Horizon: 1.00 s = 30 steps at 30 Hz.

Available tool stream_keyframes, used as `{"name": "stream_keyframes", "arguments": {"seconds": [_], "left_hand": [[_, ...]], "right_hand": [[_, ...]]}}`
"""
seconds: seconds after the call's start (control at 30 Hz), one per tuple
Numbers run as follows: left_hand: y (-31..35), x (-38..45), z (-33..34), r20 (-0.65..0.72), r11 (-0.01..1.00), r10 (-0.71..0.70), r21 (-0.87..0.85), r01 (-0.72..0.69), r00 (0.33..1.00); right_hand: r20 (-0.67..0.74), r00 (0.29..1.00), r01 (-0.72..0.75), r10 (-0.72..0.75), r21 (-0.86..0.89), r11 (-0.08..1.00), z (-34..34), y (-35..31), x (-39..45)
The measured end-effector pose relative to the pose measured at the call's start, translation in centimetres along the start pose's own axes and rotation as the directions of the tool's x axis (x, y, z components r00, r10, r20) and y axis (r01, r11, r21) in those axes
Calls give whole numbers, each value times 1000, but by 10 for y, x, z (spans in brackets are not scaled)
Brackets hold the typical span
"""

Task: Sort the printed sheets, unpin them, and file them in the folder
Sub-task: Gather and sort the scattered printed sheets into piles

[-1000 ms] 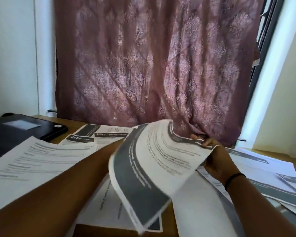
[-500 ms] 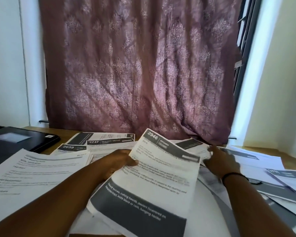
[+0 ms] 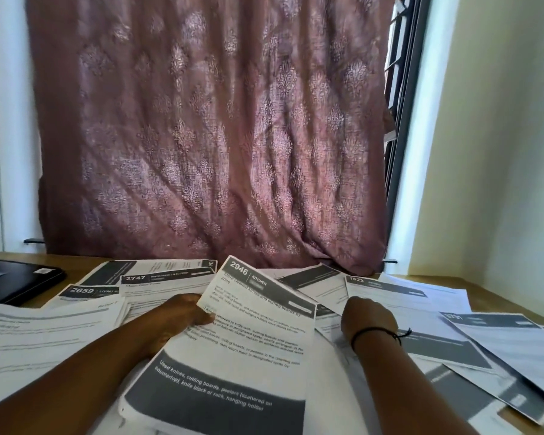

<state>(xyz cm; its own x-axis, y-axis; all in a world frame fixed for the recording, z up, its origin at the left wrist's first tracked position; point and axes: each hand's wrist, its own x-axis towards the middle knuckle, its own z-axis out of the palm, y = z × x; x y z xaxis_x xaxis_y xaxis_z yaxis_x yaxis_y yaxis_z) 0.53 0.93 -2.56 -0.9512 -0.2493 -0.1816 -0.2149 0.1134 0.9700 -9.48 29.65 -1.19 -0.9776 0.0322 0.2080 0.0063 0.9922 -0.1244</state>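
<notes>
A printed sheet headed 2946 KITCHEN (image 3: 252, 334) tilts up in front of me. My left hand (image 3: 182, 315) grips it at its left edge, thumb on the front. My right hand (image 3: 366, 318) reaches down onto the sheets to the right of it, near a sheet headed 1623 (image 3: 387, 288); its fingers are hidden behind the hand. Sheets headed 2747 (image 3: 167, 277) and 2659 (image 3: 88, 291) lie at the back left. A black folder (image 3: 16, 284) lies closed at the far left of the wooden table (image 3: 512, 304).
Loose printed sheets (image 3: 496, 350) overlap across the right side and a white stack (image 3: 38, 337) lies at the left. A mauve patterned curtain (image 3: 208, 136) hangs behind the table, with a window frame (image 3: 399, 136) and a wall at the right.
The 2946 sheet, curled over a second ago, has been turned face up and held flat by my left hand. My right hand has let go of it and dropped onto the sheets at the right.
</notes>
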Motion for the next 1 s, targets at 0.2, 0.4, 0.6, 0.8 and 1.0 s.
{"name": "stream_keyframes", "arguments": {"seconds": [0.2, 0.4, 0.6, 0.8, 1.0], "left_hand": [[0, 0, 6, -144, 995, 35, -85, -47, 989], [7, -7, 7, -252, 994, 93, -26, -103, 963], [10, -10, 6, -285, 996, 74, 77, -54, 956], [24, -15, -5, -471, 970, 236, 57, -238, 850], [45, -27, -53, -835, 745, 262, -144, -651, 485]], "right_hand": [[-297, 903, 320, -312, -22, 947, -22, -25, -14], [44, 664, 720, -746, 229, 655, -7, -64, -43], [119, 648, 684, -753, 345, 643, -4, -68, -43], [-17, 770, 627, -638, 209, 750, -17, -51, -25], [195, 874, 443, -446, 60, 894, -19, -26, -6]]}}
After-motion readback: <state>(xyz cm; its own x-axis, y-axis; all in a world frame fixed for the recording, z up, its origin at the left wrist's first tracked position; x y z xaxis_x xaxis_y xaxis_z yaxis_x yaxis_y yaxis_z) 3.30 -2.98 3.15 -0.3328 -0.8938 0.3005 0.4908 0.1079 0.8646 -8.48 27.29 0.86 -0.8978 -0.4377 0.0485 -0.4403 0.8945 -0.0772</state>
